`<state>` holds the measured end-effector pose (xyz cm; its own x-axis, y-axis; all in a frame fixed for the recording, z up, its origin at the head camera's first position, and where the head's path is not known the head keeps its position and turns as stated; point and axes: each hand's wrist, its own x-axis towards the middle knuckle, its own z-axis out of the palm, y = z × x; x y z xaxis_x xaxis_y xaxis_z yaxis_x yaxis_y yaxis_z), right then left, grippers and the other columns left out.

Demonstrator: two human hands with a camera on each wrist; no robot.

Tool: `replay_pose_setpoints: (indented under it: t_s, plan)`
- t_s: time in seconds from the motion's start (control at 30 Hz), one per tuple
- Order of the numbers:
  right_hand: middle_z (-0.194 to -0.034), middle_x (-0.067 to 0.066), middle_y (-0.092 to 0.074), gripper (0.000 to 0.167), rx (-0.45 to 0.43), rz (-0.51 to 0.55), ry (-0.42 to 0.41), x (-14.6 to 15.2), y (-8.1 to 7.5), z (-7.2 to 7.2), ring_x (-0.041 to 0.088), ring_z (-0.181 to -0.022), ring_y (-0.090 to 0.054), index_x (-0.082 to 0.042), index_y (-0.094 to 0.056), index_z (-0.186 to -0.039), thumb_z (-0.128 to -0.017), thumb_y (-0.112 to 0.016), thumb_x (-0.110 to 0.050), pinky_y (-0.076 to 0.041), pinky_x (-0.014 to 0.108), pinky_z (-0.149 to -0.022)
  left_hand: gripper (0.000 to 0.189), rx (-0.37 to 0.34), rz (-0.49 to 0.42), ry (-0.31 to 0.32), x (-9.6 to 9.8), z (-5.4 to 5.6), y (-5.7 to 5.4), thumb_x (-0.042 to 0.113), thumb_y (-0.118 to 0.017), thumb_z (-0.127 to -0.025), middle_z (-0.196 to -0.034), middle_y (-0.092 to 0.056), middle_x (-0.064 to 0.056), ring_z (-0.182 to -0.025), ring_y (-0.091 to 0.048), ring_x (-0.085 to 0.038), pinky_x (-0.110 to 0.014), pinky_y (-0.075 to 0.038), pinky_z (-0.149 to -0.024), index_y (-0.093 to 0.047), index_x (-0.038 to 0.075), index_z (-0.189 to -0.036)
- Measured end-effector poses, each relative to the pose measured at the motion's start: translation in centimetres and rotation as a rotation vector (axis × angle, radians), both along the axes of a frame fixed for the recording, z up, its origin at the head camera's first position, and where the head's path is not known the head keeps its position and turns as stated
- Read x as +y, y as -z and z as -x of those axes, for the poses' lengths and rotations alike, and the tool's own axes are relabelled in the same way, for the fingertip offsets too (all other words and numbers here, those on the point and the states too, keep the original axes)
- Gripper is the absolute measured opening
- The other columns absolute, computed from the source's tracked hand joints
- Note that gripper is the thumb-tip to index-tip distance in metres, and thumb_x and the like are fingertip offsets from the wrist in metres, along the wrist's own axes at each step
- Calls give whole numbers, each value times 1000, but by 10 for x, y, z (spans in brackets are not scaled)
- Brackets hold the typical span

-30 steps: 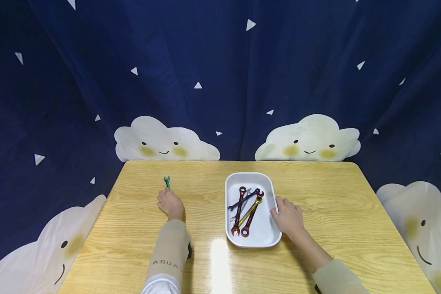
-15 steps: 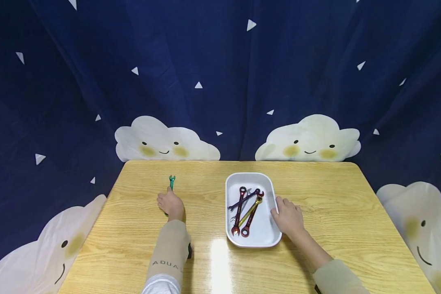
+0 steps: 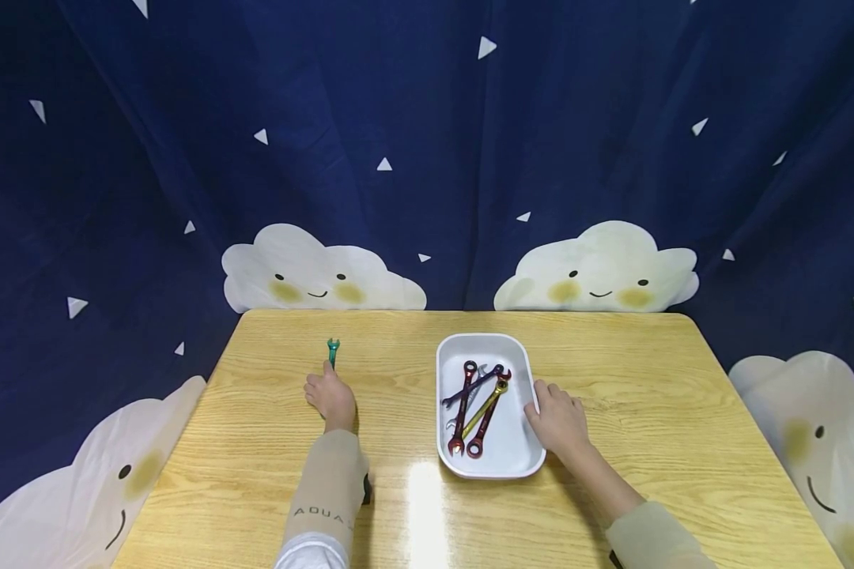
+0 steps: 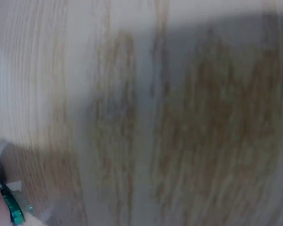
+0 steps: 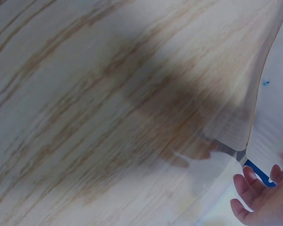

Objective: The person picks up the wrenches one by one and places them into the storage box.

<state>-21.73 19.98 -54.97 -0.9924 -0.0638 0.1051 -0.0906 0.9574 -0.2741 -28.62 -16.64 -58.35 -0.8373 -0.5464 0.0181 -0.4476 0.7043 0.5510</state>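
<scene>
In the head view, a green wrench point(image 3: 333, 353) sticks out from my left hand point(image 3: 330, 397), which grips its handle over the left part of the table. Its open jaw end points to the far edge; the hand hides the rest. A small piece of the green wrench point(image 4: 13, 207) shows in the left wrist view. My right hand point(image 3: 561, 419) holds the right rim of a white tray point(image 3: 508, 470), thumb at the rim and other fingers outside. Those fingers point(image 5: 249, 194) look loosely bent in the right wrist view. Inside lie several wrenches, among them a yellow one point(image 3: 485, 407).
Red wrenches point(image 3: 462, 411), a dark purple wrench point(image 3: 462, 393) and a silver one overlap on the tray's left side. The wooden table point(image 3: 398, 379) meets a dark blue curtain point(image 3: 462, 158) with cloud prints at its back edge.
The green wrench's visible end has swung slightly right and now points straighter toward the far edge. Both hands stay in nearly the same place, and the tray has not moved.
</scene>
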Motion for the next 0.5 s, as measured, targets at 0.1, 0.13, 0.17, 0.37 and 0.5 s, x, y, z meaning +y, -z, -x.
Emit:
replay_pose_setpoints:
  t_s: [0.1,0.13,0.17,0.37,0.5]
  plan:
    - [-96,18,-54,31,1,1,0,0,0,0,35,-87,-54,-3,-49,-109,-87,-48,-25,-38,53,-79,39,21,-8,6,-1,-1,2,1,-45,-92,-111,-44,-31,-99,-42,-42,-51,-35,-84,-45,6,-131]
    - [-95,18,-55,30,2,3,1,0,0,0,35,-87,-54,-3,-49,-109,-87,-49,-25,-38,52,-79,39,29,-11,9,-2,-1,2,2,-45,-93,-112,-44,-31,-99,-42,-42,-51,-35,-84,-45,7,-131]
    - [-95,18,-55,30,2,3,0,0,0,0,35,-87,-54,-3,-49,-109,-87,-49,-25,-38,52,-79,38,35,-15,12,-2,-2,3,4,-44,-93,-112,-44,-31,-99,-42,-42,-51,-35,-85,-45,7,-131]
    - [-95,18,-55,30,5,3,-1,0,-1,0,35,-87,-54,-3,-49,-108,-87,-49,-24,-38,52,-79,35,66,3,36,-2,-5,4,11,-43,-95,-108,-47,-30,-95,-45,-42,-50,-36,-84,-46,7,-131]
    - [-96,18,-55,31,-1,3,-1,0,-1,0,36,-88,-54,-2,-49,-109,-87,-49,-24,-38,53,-79,35,82,39,37,-1,-6,3,12,-44,-95,-103,-49,-30,-90,-47,-42,-49,-37,-81,-47,8,-129]
